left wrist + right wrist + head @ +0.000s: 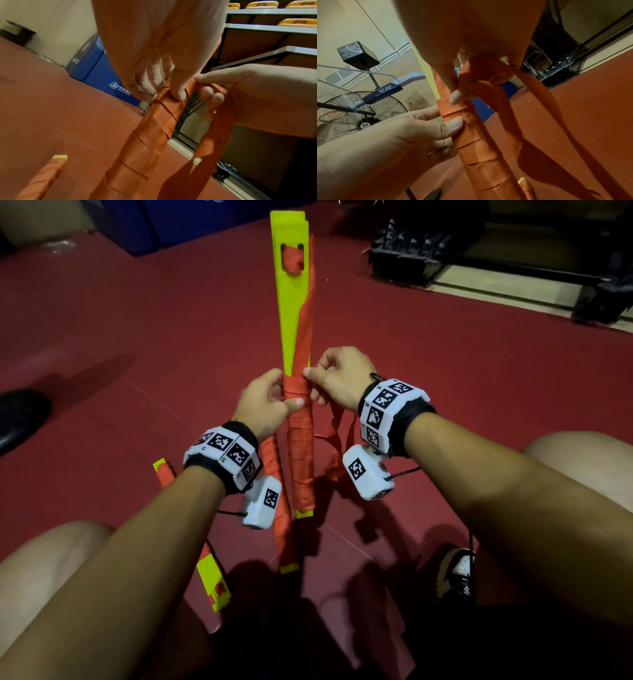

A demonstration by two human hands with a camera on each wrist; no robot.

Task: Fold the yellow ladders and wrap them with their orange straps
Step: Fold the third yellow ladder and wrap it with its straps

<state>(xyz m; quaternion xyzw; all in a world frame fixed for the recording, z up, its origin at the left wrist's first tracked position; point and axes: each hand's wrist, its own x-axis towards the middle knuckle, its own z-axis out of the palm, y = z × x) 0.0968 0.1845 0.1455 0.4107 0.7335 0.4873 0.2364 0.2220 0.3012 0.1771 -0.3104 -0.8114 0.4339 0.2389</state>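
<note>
We hold the folded yellow ladder point(289, 292) upright over the floor: our left hand point(263, 402) grips its wrapped middle, our right hand point(337, 378) pinches the soft orange strap point(301, 440) (stiff slats, limp webbing).

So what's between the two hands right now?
The strap-wound ladder bundle: the left hand grips it on one side, and the right hand pinches the orange strap against the other, seen in the head view.
</note>
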